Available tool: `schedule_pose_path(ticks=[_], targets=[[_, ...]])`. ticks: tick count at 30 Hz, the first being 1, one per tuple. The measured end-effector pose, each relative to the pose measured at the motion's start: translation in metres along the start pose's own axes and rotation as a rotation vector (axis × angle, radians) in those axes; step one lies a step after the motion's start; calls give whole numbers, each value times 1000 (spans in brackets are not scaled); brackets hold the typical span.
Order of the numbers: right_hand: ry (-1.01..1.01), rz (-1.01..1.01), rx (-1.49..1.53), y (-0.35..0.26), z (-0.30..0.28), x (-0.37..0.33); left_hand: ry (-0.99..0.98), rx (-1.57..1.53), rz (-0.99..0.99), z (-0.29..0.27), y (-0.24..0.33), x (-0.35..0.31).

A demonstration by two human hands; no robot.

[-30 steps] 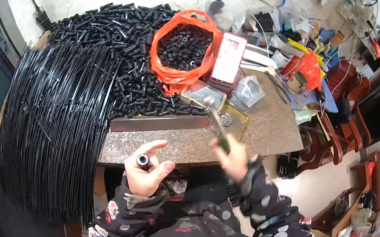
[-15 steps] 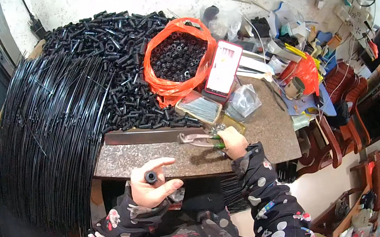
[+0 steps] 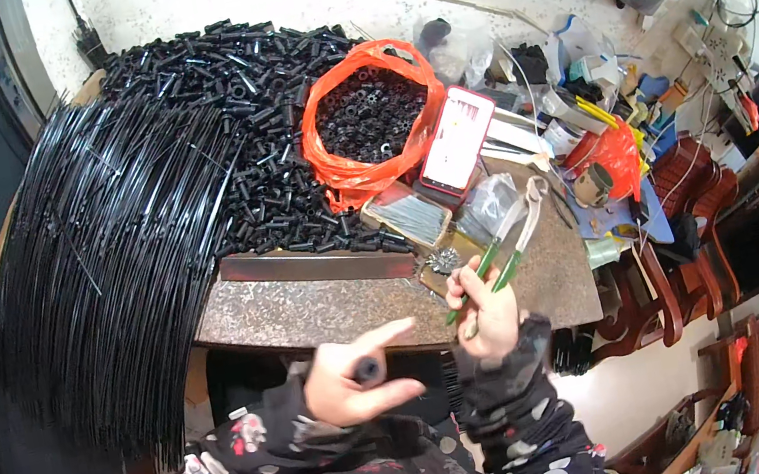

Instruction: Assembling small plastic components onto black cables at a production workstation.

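My left hand (image 3: 337,387) is over the near table edge, index finger and thumb stretched out apart. Its other fingers curl round a black tubular fitting (image 3: 368,371), whose round end faces up. To its right, my right hand (image 3: 496,320) grips a pair of pliers (image 3: 505,268) with green handles. The pliers' pale metal jaws (image 3: 535,192) point up and away, their handles spread. Just beyond the right hand, a bundle of small metal pieces (image 3: 443,260) lies in a yellowish tray (image 3: 468,244).
A metal bar (image 3: 314,267) edges a heap of black fittings (image 3: 278,209). Long black rods (image 3: 107,275) hang over the table's left side. An orange bag (image 3: 340,183) holds small black parts. Beside it are a phone (image 3: 457,144), a box of pins (image 3: 411,215) and a clear bag (image 3: 492,203).
The pliers have been lifted off the tabletop and swung from pointing left to pointing up and away. My left hand has moved right, toward the right hand, with the fitting still in it.
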State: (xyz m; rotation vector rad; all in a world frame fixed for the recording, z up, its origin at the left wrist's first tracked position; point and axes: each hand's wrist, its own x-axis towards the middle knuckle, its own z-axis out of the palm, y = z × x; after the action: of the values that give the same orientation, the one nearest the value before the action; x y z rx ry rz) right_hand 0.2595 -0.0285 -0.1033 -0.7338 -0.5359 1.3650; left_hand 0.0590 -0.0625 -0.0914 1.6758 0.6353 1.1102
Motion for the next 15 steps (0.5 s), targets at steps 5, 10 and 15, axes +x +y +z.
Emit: schedule_pose_path(ticks=[5, 10, 15], targets=[[206, -319, -185, 16, 62, -57, 88, 185, 289, 31, 9, 5], [126, -511, -392, 21, 61, -81, 30, 150, 287, 20, 33, -9], [-285, -620, -281, 28, 50, -74, 87, -29, 126, 9, 44, -22]])
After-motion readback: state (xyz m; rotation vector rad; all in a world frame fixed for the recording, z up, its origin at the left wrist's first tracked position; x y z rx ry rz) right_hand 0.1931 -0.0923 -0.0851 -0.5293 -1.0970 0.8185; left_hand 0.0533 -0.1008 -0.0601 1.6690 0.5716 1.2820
